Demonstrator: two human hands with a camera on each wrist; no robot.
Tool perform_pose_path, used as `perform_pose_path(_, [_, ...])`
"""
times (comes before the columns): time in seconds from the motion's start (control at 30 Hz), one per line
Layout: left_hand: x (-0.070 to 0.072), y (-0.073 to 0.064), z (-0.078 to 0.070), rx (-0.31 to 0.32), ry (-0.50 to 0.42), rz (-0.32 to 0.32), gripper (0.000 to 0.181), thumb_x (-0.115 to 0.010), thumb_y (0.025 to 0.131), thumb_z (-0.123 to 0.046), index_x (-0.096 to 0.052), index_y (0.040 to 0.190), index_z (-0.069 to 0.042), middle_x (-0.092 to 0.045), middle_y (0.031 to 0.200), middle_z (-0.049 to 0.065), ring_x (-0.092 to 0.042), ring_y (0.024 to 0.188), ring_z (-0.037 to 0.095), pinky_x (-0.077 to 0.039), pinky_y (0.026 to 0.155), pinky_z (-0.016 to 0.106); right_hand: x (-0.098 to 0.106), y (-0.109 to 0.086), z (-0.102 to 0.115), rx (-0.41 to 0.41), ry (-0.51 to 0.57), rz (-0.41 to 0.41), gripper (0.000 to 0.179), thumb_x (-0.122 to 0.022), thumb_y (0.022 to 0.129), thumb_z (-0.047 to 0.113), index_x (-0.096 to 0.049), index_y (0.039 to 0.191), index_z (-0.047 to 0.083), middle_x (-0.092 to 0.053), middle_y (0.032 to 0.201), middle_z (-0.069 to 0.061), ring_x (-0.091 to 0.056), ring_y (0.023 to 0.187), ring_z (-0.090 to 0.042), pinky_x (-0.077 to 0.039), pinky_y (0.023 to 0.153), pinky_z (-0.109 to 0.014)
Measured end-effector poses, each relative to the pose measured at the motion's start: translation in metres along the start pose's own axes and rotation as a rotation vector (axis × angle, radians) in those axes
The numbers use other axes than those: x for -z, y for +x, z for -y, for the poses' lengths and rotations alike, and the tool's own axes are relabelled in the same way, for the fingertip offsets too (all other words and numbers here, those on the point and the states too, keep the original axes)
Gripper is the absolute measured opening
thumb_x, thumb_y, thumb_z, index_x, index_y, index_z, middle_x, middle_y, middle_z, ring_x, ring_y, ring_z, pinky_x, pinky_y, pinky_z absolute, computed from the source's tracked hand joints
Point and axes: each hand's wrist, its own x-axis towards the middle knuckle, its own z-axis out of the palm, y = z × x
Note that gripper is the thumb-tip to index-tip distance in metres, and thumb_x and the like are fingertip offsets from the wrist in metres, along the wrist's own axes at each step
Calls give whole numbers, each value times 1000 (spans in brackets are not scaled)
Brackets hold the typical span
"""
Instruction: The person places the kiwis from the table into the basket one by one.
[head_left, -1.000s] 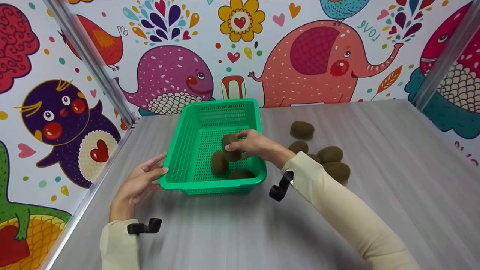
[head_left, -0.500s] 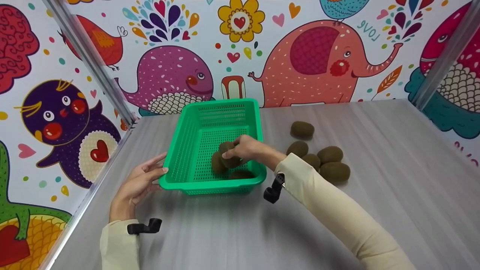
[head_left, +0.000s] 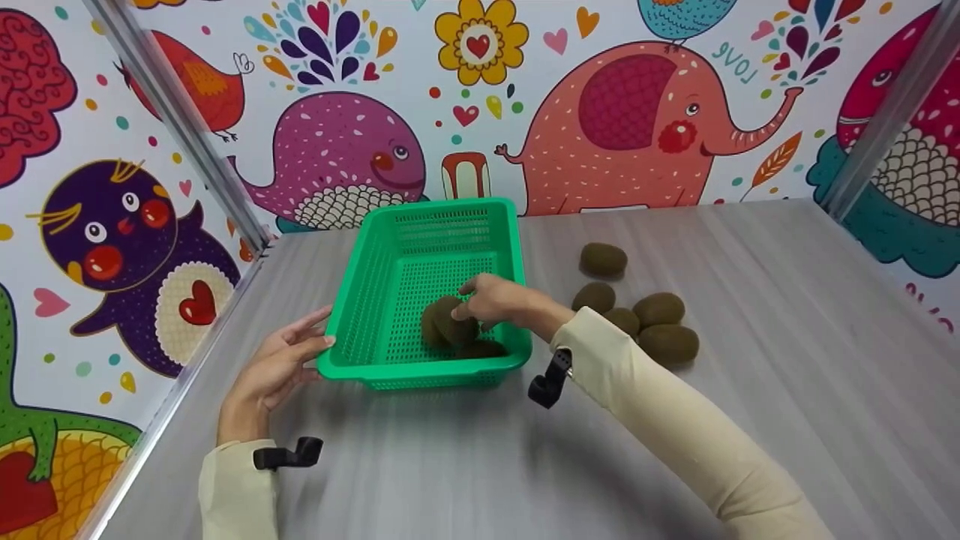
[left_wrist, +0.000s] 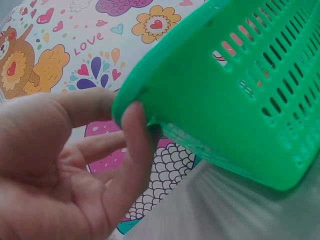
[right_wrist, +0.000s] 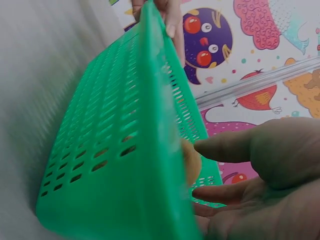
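Note:
A green plastic basket [head_left: 420, 370] with slotted walls stands on the table, its near left corner at my left hand [head_left: 279, 361]. In the left wrist view, my left thumb and a finger pinch the basket rim [left_wrist: 131, 92]. Inside the near right part lie a few brown kiwis; the uppermost kiwi [head_left: 455, 322] leans over the others. My right hand [head_left: 504, 301] reaches over the right wall, thumb beside this kiwi, fingers spread. The right wrist view shows a gap between thumb and finger, with a kiwi [right_wrist: 191, 162] just beyond, partly behind the rim.
Right of the basket, several more kiwis rest on the grey table [head_left: 787, 390]: one kiwi [head_left: 603, 259] farther back, the rest clustered, including another kiwi [head_left: 669, 344]. Printed wall panels [head_left: 480, 112] with metal posts [head_left: 176, 120] close off the back and sides.
My right hand has lowered its kiwi onto the others in the basket, and its fingers have loosened from it. My left hand stays at the rim.

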Motion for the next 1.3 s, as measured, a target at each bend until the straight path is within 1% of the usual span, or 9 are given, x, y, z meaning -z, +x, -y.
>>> perform_pose_path(0.1, [0,0,0,2,-3,-1,71,-64,98,-20,-27,159,-10,-59,123,-3,-70,98,11,-61,80,33,6,-7,1,10,20,10,57,-60,100,19,-42,151,5,-43,156,-13,-61,123,-31,-48,109,-45])
perform_pose_path(0.23, [1,0,1,5,-3,-1,71,-64,99,-19,-27,159,-10,-59,123,-4,-70,98,11,-61,81,34,17,-15,1,28,81,25,58,-62,99,20,-41,151,5,-41,157,-14,-57,130,-32,-45,112,-46])
perform_pose_path(0.33, [2,0,2,4,-2,2,71,-63,99,-19,-27,159,-10,-59,123,-4,-70,98,11,-61,81,34,26,-22,-1,41,119,33,60,-64,99,21,-40,152,6,-42,156,-16,-54,135,-33,-45,112,-46])
perform_pose_path(0.47, [3,-1,3,-3,-3,5,70,-62,99,-18,-26,159,-10,-59,124,-3,-70,99,10,-61,81,34,39,-33,-10,71,151,30,59,-66,98,23,-43,150,8,-46,153,-15,-53,136,-33,-46,111,-45])
perform_pose_path(0.67, [1,-2,2,-14,12,2,70,-61,100,-19,-25,159,-9,-57,126,0,-69,100,9,-61,81,33,56,-53,-29,123,175,-27,58,-70,94,30,-50,145,13,-55,146,-9,-59,129,-29,-53,104,-41])
perform_pose_path(0.83, [0,-2,0,-5,10,7,71,-61,100,-19,-25,159,-10,-56,129,1,-70,98,9,-61,81,32,68,-68,-48,150,182,-88,57,-71,93,33,-53,143,15,-59,143,-7,-63,124,-25,-55,99,-39])
perform_pose_path(1.03, [-2,1,0,-3,5,8,71,-63,99,-20,-26,159,-11,-57,127,-1,-70,98,11,-61,80,33,82,-84,-68,189,175,-140,56,-70,94,34,-54,143,12,-57,144,-10,-64,124,-27,-54,101,-41])
perform_pose_path(1.17, [0,1,1,-7,0,12,71,-62,99,-19,-26,159,-10,-58,125,-2,-71,97,11,-61,80,33,90,-92,-79,205,160,-183,53,-69,94,35,-56,141,13,-58,142,-10,-65,118,-27,-53,103,-44])
perform_pose_path(1.3, [2,1,0,-1,-13,20,72,-63,99,-20,-26,159,-10,-57,125,-2,-70,98,11,-61,81,33,98,-96,-89,198,159,-228,49,-68,95,35,-58,138,15,-60,140,-8,-65,115,-33,-53,101,-44])
